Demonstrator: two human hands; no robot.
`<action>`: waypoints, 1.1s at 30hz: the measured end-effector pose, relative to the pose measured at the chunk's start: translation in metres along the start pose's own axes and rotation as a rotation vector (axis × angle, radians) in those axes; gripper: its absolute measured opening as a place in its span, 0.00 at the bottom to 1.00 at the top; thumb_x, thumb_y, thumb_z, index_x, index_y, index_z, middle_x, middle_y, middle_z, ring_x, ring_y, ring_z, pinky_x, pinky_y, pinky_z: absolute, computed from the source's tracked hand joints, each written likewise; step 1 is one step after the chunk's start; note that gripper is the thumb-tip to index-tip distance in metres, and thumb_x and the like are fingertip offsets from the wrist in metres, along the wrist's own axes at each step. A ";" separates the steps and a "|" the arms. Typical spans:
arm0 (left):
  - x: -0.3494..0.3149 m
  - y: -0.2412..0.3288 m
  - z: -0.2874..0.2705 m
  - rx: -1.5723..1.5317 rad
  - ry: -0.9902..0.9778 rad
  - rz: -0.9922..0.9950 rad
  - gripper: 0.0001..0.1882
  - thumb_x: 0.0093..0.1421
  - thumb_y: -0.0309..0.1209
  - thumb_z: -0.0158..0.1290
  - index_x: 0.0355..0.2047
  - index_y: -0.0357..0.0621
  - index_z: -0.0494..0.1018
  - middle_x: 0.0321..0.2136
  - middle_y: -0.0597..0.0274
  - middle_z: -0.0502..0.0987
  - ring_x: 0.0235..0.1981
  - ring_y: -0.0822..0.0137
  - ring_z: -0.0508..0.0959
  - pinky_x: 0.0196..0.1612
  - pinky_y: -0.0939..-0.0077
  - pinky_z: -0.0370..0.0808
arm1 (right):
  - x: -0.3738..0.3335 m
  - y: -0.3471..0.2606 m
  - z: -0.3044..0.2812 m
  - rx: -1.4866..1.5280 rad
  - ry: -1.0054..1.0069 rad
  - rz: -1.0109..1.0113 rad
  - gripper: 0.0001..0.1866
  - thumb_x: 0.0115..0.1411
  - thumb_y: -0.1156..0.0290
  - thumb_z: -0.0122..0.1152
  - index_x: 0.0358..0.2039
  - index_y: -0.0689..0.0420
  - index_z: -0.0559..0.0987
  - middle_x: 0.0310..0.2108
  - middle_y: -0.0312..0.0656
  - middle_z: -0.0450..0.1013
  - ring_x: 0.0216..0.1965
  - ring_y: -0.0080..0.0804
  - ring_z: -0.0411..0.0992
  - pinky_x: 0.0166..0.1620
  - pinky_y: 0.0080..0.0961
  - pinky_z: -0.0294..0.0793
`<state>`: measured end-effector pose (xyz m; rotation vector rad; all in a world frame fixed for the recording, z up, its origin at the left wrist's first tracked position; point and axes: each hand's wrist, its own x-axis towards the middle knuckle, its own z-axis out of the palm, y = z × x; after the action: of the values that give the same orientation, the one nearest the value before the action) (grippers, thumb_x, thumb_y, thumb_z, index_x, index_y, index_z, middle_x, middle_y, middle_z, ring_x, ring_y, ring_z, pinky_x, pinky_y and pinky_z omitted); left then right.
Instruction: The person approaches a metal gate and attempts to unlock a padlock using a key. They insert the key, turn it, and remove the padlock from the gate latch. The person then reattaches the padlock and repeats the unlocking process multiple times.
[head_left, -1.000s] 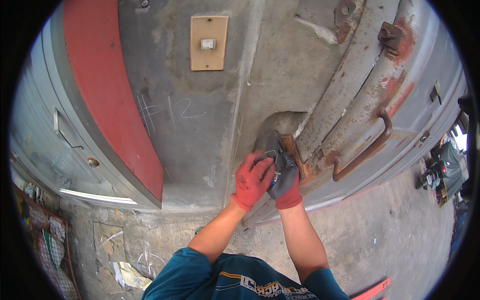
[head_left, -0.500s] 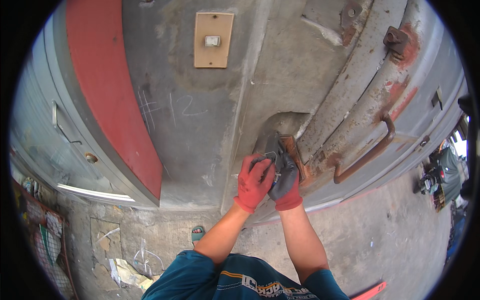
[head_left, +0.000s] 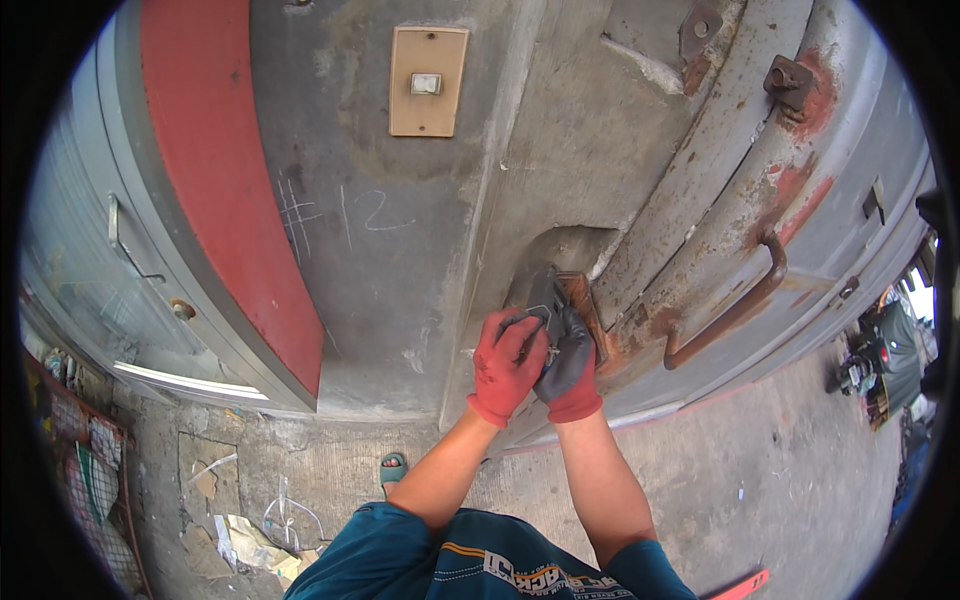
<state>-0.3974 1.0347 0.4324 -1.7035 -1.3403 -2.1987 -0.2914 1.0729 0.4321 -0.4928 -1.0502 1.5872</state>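
My left hand (head_left: 507,366), in a red glove with dark fingertips, is closed with its fingers bent in against my right hand. My right hand (head_left: 570,370), in a red and dark grey glove, wraps round the lower end of a dark, boxy piece (head_left: 545,295). That piece points up into a hollow (head_left: 575,240) cut in the concrete wall, beside a rusty metal plate (head_left: 583,305). Its lower end, and whatever my left fingers pinch, are hidden by the gloves.
Right of my hands stands a worn metal gate with a rusty pull handle (head_left: 735,315) and a bolt bracket (head_left: 788,80). A beige switch plate (head_left: 428,110) is on the wall. A red strip (head_left: 230,180) edges a glazed door. Crumpled scraps (head_left: 255,548) litter the floor.
My hands stay at the hollow, their fingers shifting only slightly round the dark piece. The view has moved very little.
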 end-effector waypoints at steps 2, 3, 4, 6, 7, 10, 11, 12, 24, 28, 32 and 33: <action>-0.001 0.000 0.001 -0.004 0.003 -0.024 0.14 0.55 0.19 0.66 0.43 0.37 0.80 0.43 0.51 0.78 0.31 0.61 0.81 0.30 0.71 0.78 | 0.001 0.001 0.000 0.023 0.000 0.008 0.22 0.77 0.61 0.36 0.63 0.54 0.73 0.55 0.37 0.76 0.54 0.30 0.74 0.58 0.29 0.74; -0.001 0.001 0.001 -0.009 0.005 -0.043 0.14 0.55 0.20 0.66 0.43 0.36 0.80 0.43 0.50 0.78 0.32 0.60 0.82 0.31 0.70 0.79 | 0.001 0.002 0.000 0.016 -0.007 0.001 0.22 0.77 0.61 0.36 0.63 0.54 0.73 0.55 0.37 0.76 0.55 0.30 0.74 0.58 0.30 0.74; -0.002 0.001 0.002 -0.015 0.008 -0.063 0.14 0.55 0.20 0.66 0.43 0.36 0.80 0.44 0.50 0.78 0.33 0.59 0.82 0.32 0.69 0.79 | 0.001 0.001 0.000 -0.029 0.012 0.002 0.22 0.77 0.61 0.36 0.63 0.54 0.73 0.55 0.37 0.76 0.55 0.30 0.74 0.58 0.30 0.73; -0.002 0.000 0.004 -0.010 0.035 -0.077 0.14 0.55 0.20 0.66 0.43 0.36 0.80 0.43 0.49 0.78 0.36 0.55 0.82 0.36 0.66 0.79 | 0.002 0.000 0.000 0.183 0.031 0.086 0.23 0.78 0.61 0.36 0.64 0.54 0.72 0.56 0.37 0.76 0.55 0.30 0.74 0.58 0.30 0.73; -0.002 0.000 0.005 -0.007 0.048 -0.085 0.14 0.55 0.21 0.66 0.43 0.36 0.80 0.43 0.49 0.78 0.38 0.54 0.82 0.38 0.65 0.80 | 0.002 -0.001 0.000 0.270 0.053 0.132 0.23 0.78 0.61 0.36 0.64 0.54 0.72 0.56 0.37 0.76 0.55 0.30 0.74 0.59 0.30 0.73; -0.003 -0.002 0.005 -0.018 0.035 -0.114 0.14 0.55 0.21 0.66 0.43 0.36 0.80 0.43 0.48 0.78 0.41 0.50 0.82 0.43 0.63 0.79 | 0.002 -0.003 0.003 0.368 0.021 0.143 0.23 0.77 0.61 0.36 0.65 0.54 0.72 0.57 0.37 0.76 0.56 0.31 0.73 0.60 0.30 0.72; -0.003 -0.003 0.005 -0.019 0.038 -0.110 0.14 0.54 0.21 0.66 0.42 0.36 0.80 0.43 0.48 0.78 0.41 0.50 0.82 0.43 0.63 0.79 | 0.002 -0.003 0.004 0.372 0.034 0.147 0.23 0.77 0.61 0.36 0.65 0.54 0.72 0.57 0.38 0.75 0.57 0.31 0.73 0.61 0.30 0.72; -0.003 -0.003 0.005 -0.020 0.042 -0.106 0.14 0.54 0.21 0.66 0.42 0.36 0.80 0.43 0.48 0.78 0.41 0.51 0.82 0.43 0.63 0.79 | 0.002 -0.003 0.005 0.375 0.046 0.151 0.23 0.77 0.61 0.36 0.65 0.55 0.72 0.57 0.38 0.75 0.57 0.31 0.73 0.61 0.30 0.71; -0.006 -0.004 0.005 -0.036 0.052 -0.139 0.13 0.54 0.20 0.65 0.41 0.37 0.80 0.42 0.49 0.78 0.41 0.51 0.82 0.43 0.63 0.79 | 0.001 -0.002 0.012 0.302 0.098 0.101 0.20 0.78 0.62 0.38 0.61 0.57 0.73 0.51 0.39 0.77 0.50 0.29 0.76 0.53 0.27 0.77; -0.007 -0.004 0.004 -0.002 0.039 -0.124 0.13 0.55 0.20 0.65 0.42 0.36 0.80 0.43 0.48 0.78 0.41 0.50 0.81 0.43 0.62 0.79 | 0.002 0.000 0.012 0.366 0.068 0.084 0.20 0.78 0.63 0.38 0.61 0.57 0.73 0.51 0.39 0.77 0.50 0.28 0.76 0.53 0.26 0.77; -0.006 -0.004 0.003 0.038 0.039 -0.074 0.13 0.56 0.21 0.65 0.43 0.37 0.80 0.43 0.48 0.78 0.41 0.50 0.81 0.44 0.63 0.79 | 0.002 0.000 0.011 0.304 0.063 0.078 0.23 0.78 0.62 0.35 0.65 0.57 0.71 0.58 0.38 0.75 0.57 0.31 0.73 0.62 0.29 0.70; -0.005 -0.004 0.002 0.052 0.040 -0.059 0.13 0.56 0.20 0.65 0.43 0.37 0.80 0.43 0.48 0.78 0.41 0.50 0.81 0.44 0.63 0.79 | 0.002 0.000 0.011 0.293 0.060 0.077 0.23 0.78 0.62 0.35 0.65 0.56 0.71 0.57 0.38 0.75 0.57 0.32 0.73 0.62 0.30 0.71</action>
<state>-0.3959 1.0364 0.4258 -1.6137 -1.4430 -2.1963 -0.3006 1.0703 0.4384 -0.3811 -0.7443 1.7489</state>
